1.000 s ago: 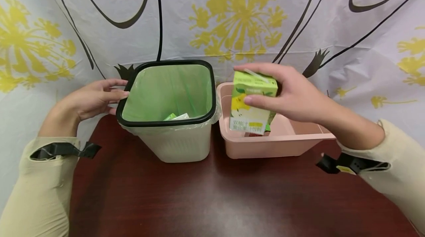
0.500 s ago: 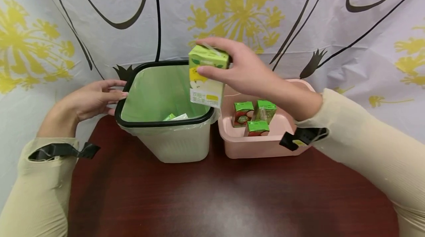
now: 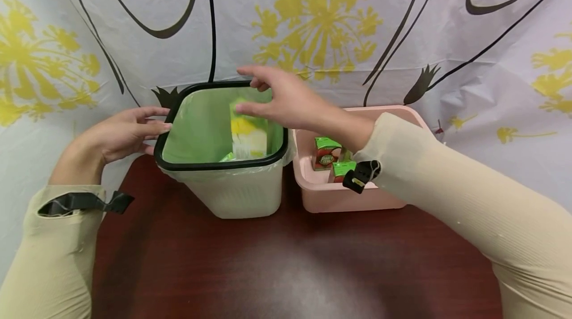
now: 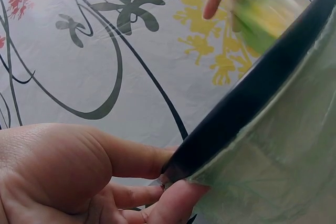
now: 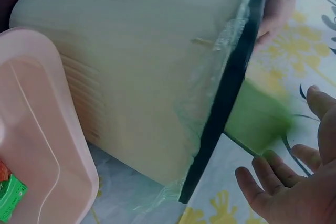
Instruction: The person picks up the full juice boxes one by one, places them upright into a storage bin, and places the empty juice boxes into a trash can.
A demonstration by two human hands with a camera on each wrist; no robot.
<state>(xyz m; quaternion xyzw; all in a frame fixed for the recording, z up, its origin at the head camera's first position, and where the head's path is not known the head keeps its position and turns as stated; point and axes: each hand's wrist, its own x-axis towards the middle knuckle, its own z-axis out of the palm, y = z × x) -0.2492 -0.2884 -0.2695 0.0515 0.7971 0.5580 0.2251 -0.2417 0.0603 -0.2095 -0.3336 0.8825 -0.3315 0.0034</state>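
A white trash bin (image 3: 250,195) with a black rim (image 3: 223,165) and a green plastic liner stands at the left of centre. My left hand (image 3: 127,132) pinches the rim on its left side, thumb and fingers around the edge in the left wrist view. Over the bin's right side, my right hand (image 3: 286,98) has its fingers spread apart. Just below it, a blurred green and yellow drink carton (image 3: 249,135) drops into the liner. The right wrist view shows that carton (image 5: 260,116) at the rim, away from the palm. Another green piece (image 3: 228,157) lies inside the bin.
A pink plastic basin (image 3: 348,203) stands close to the bin's right side, partly under my right forearm. It holds small green-topped cartons, one (image 3: 326,154) behind another (image 3: 343,168). Both containers stand on a dark red table (image 3: 268,269) before a floral-printed sheet (image 3: 348,36).
My right hand has carried the drink carton leftward from above the basin to over the bin and let it go. The left hand stays on the rim.
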